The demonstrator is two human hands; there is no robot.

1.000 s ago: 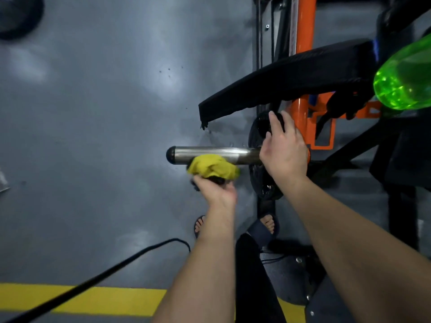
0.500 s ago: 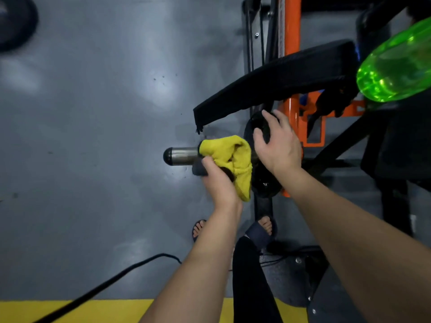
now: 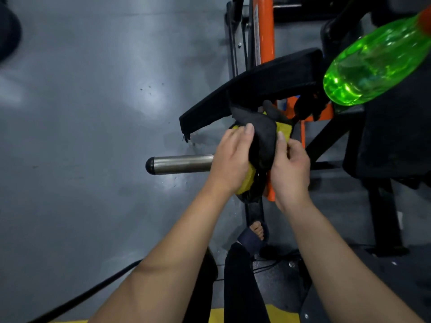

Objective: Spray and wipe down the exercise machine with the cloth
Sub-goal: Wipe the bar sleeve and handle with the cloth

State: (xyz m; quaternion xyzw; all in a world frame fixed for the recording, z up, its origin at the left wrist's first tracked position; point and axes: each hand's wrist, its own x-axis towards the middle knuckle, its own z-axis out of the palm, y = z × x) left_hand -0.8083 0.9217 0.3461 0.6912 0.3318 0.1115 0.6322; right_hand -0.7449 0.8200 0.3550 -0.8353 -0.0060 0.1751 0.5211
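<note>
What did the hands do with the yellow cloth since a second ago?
The left hand slid the cloth along the steel bar toward the orange frame. The right hand left the black plate and now grips the cloth too. The bar and the green spray bottle stayed put.

Left hand: the bare left hand (image 3: 229, 164) is showing a short, plain thumbnail.
Right hand: the bare right hand (image 3: 290, 169) is likewise wearing nothing.
Forearms: the left forearm (image 3: 163, 264) and the right forearm (image 3: 338, 252) are showing uncovered all the way to the picture's lower edge.
Leg: a black fabric trouser leg (image 3: 242, 287) is reaching down to the ankle.
Foot: a dark blue, wide-strapped slide sandal (image 3: 250, 240) is covering the instep, with the bare toes (image 3: 257, 229) sticking out in front.
</note>
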